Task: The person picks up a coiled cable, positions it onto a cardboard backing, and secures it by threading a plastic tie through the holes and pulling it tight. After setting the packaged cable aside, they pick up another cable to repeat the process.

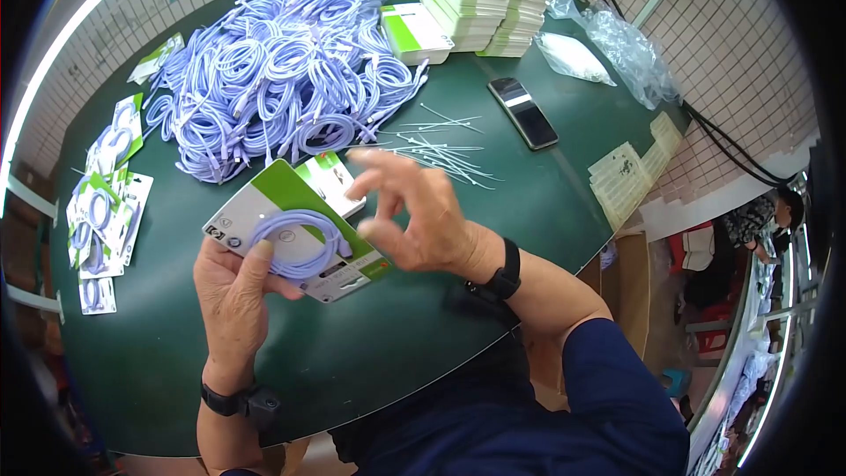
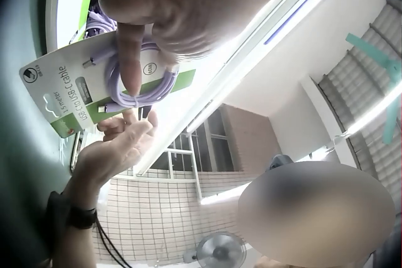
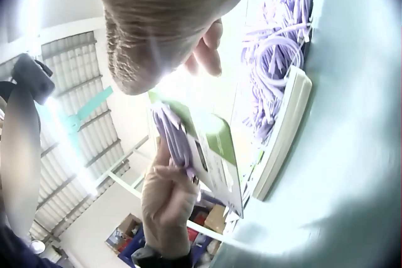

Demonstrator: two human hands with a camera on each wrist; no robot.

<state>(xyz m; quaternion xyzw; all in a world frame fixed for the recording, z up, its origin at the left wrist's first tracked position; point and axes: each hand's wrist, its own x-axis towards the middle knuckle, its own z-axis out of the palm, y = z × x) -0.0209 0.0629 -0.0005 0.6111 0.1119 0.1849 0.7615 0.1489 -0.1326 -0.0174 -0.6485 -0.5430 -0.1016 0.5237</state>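
Observation:
My left hand grips a white-and-green packaging card by its lower left edge, thumb over a coiled lilac USB-C cable lying on the card's face. The printed face, with a cable plug beside it, shows in the left wrist view. Just right of the card, my right hand is raised with thumb and fingers apart, and nothing shows between them. Behind the held card, a stack of cards lies on the green table.
A large heap of lilac cables covers the table's back. White cable ties lie loose near a phone. Stacked cards and plastic bags stand at the back right. Carded cables lie on the left.

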